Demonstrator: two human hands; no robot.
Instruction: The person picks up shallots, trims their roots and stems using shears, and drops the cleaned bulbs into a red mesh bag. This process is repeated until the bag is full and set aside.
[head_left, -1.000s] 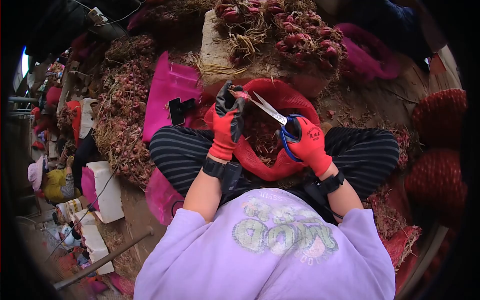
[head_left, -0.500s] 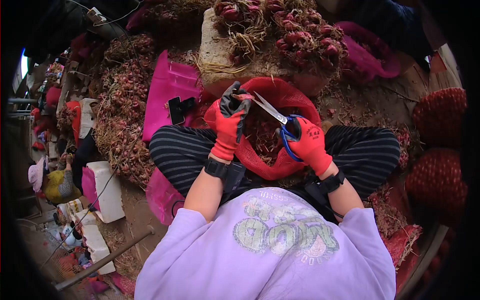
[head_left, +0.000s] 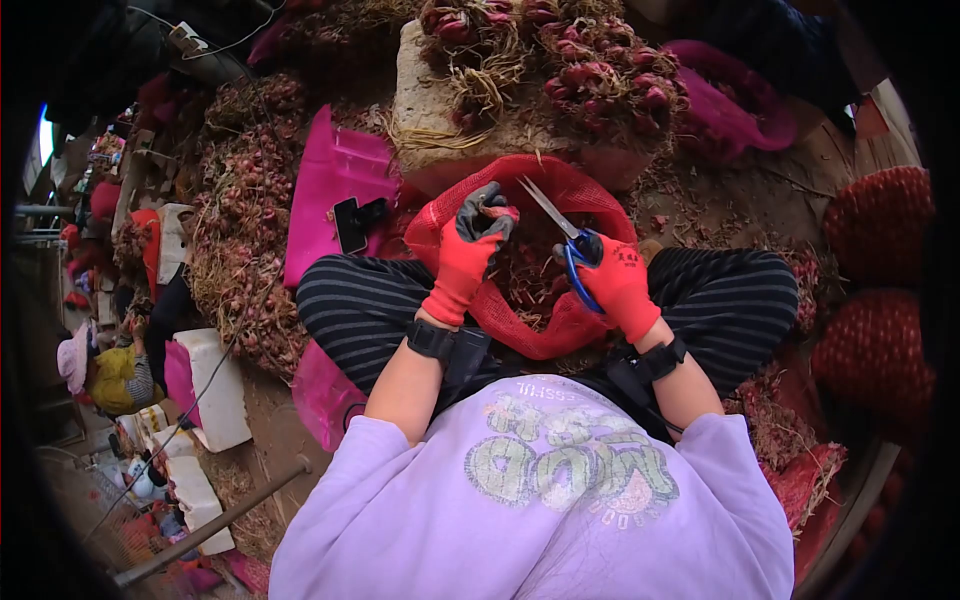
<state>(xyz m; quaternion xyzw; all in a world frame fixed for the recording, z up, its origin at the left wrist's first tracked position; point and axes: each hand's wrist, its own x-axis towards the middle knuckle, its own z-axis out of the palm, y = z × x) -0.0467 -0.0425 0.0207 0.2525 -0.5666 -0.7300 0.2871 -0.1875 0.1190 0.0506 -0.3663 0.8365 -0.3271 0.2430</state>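
Note:
My left hand (head_left: 476, 232), in a red glove with dark palm and fingertips, is closed on a small shallot (head_left: 512, 212) whose pink end shows past the fingers. In my right hand (head_left: 617, 280), gloved the same way, are blue-handled scissors (head_left: 548, 208). Their blades point up and left, just to the right of the shallot and apart from it. Both hands are over a red mesh sack (head_left: 520, 342), which sits with its mouth spread between my legs. Loose reddish shallots and trimmings show inside it.
Bunched shallots (head_left: 610, 85) lie on a pale block (head_left: 425, 90) ahead. A large shallot heap (head_left: 245, 200) is at the left, beside a pink plastic sheet (head_left: 330, 200) with a phone (head_left: 350, 224). Full red sacks (head_left: 875, 350) stand right. Another person (head_left: 120, 370) sits far left.
My left hand has turned and dropped slightly rightward with the shallot, away from the blade tips. The scissors have swung a little more upright; my right hand has barely moved.

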